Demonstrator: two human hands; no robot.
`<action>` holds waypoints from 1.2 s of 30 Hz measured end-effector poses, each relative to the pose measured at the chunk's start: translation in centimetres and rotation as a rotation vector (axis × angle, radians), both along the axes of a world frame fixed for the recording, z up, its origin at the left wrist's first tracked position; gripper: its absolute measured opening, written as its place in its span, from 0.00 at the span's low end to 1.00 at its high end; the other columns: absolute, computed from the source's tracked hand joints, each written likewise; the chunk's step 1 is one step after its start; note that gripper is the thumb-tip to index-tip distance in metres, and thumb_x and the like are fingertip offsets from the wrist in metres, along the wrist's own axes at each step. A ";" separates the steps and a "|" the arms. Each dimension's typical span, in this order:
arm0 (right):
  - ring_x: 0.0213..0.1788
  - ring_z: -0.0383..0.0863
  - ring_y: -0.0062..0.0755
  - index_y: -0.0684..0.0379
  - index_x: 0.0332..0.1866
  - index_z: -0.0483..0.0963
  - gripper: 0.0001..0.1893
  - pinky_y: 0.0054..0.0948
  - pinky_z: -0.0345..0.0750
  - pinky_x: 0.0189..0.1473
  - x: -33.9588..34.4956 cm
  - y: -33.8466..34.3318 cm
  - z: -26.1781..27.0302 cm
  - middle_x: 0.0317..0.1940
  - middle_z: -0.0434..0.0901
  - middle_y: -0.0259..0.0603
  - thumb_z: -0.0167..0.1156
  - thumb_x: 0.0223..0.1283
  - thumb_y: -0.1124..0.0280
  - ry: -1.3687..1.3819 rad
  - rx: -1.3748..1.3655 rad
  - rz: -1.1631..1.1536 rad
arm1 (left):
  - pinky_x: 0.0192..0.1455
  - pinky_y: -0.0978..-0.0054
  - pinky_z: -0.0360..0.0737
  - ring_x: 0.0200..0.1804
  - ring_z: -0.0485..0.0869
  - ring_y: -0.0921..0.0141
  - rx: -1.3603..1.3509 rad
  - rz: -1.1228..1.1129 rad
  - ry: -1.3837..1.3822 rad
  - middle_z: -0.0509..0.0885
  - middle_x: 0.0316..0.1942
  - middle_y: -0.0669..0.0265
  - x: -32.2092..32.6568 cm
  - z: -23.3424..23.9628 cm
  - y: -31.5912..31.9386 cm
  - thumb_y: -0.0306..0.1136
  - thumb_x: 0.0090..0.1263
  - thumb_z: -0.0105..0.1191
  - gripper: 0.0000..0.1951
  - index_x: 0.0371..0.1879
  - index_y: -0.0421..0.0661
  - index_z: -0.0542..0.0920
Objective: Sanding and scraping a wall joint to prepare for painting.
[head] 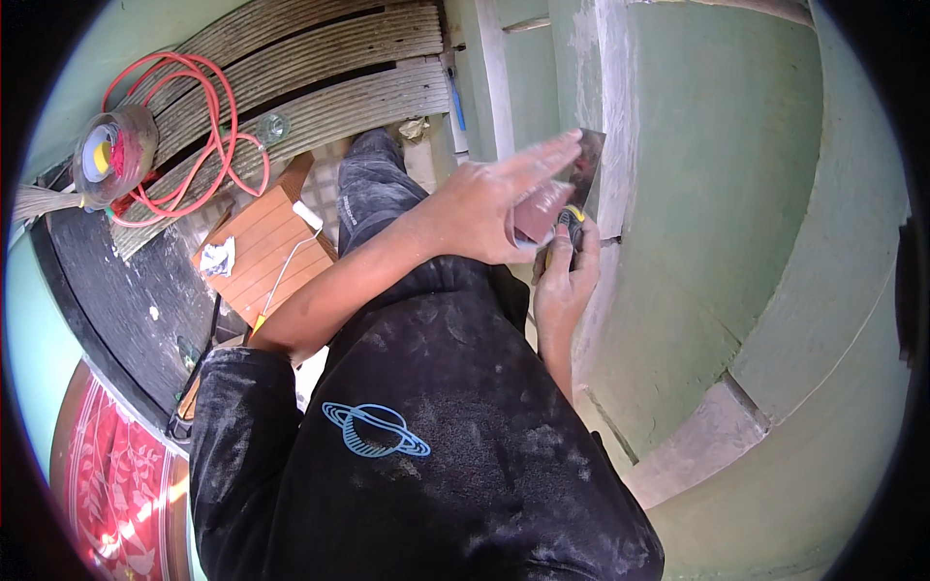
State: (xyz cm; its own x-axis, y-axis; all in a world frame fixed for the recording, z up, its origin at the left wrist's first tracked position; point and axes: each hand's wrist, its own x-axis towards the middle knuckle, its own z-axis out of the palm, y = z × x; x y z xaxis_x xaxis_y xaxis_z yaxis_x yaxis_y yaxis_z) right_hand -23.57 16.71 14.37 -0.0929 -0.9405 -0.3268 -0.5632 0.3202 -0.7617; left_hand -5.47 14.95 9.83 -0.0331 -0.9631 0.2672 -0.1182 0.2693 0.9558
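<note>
My left hand point(476, 203) holds a curled sheet of reddish-brown sandpaper point(543, 212) against its palm. Its fingers stretch out over the blade of a putty knife point(591, 161), and the hand looks slightly blurred. Below it, my right hand point(570, 279) grips the knife by its black and yellow handle, with the blade pointing away from me. Both hands are in front of my waist, beside a pale green wall point(716, 181). Just behind the blade runs a vertical strip of whitish filler point(617, 109). Pale dust covers my fingers and dark clothes.
To the left, a brown slatted stool point(251, 250) carries a small paint roller point(309, 216) and a crumpled white scrap point(218, 258). A red hose point(231, 138) lies coiled on a weathered slatted bench point(349, 43), near a cut plastic container point(134, 131) and a drinking glass point(273, 128).
</note>
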 end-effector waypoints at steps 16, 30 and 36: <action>0.19 0.67 0.13 0.64 0.56 0.74 0.18 0.19 0.60 0.17 3.0 -0.7 -0.8 0.26 0.73 0.29 0.42 0.85 0.60 -0.287 -0.070 -0.080 | 0.44 0.58 0.88 0.46 0.89 0.51 0.136 -0.149 -0.071 0.56 0.85 0.71 -0.2 -0.6 -1.4 0.33 0.57 0.63 0.48 0.83 0.52 0.60; 0.33 0.75 0.16 0.66 0.51 0.77 0.27 0.20 0.70 0.31 5.1 -2.0 1.3 0.35 0.79 0.32 0.45 0.85 0.49 -0.257 0.089 -0.218 | 0.48 0.61 0.88 0.57 0.85 0.48 0.165 -0.073 -0.044 0.58 0.84 0.60 -0.3 0.1 -2.8 0.28 0.55 0.63 0.52 0.84 0.53 0.55; 0.36 0.76 0.18 0.67 0.50 0.77 0.26 0.22 0.73 0.35 3.4 0.9 1.1 0.35 0.79 0.33 0.45 0.85 0.50 -0.251 0.069 -0.218 | 0.48 0.63 0.88 0.56 0.86 0.49 0.217 -0.151 0.002 0.59 0.84 0.60 -1.1 0.5 -0.8 0.31 0.57 0.64 0.51 0.84 0.50 0.54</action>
